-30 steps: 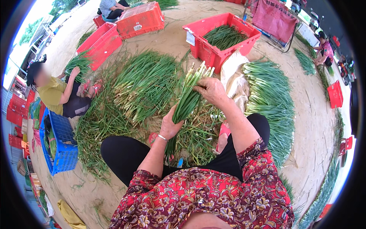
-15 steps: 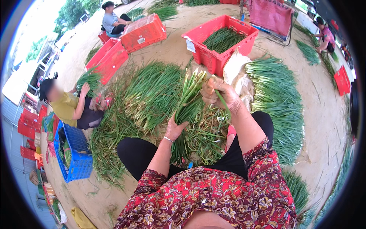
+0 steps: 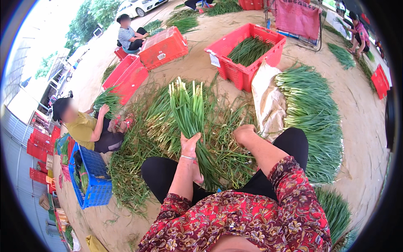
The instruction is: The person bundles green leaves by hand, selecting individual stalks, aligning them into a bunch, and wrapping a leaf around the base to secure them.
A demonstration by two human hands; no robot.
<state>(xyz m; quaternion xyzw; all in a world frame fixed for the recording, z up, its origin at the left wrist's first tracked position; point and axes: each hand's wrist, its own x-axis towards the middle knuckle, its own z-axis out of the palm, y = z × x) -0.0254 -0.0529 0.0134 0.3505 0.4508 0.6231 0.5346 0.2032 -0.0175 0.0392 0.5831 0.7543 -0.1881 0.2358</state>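
A bunch of chives (image 3: 187, 105) stands nearly upright in my left hand (image 3: 189, 145), pale stem ends up and green leaves hanging below. The fingers are closed round its leafy middle. Low over the litter of loose leaves and trimmings (image 3: 228, 157), to the right of the bunch, is my right hand (image 3: 244, 133); its fingers are hidden beneath the back of the hand. Just beyond the left hand lies a heap of untidy chives (image 3: 161, 122). At my right a large pile of neatly laid chives (image 3: 312, 122) has its pale ends toward the left.
A red crate (image 3: 247, 69) with chives stands ahead, beside a crumpled whitish sack (image 3: 268, 101). A blue crate (image 3: 94, 178) is at the left, near a seated person in a yellow top (image 3: 82, 128) handling chives. More red crates (image 3: 163, 48) and seated people are farther off.
The left hand has shifted left and tilted the bunch more upright. My right hand has dropped from the stem ends to the litter; the stalk seen in it before no longer shows.
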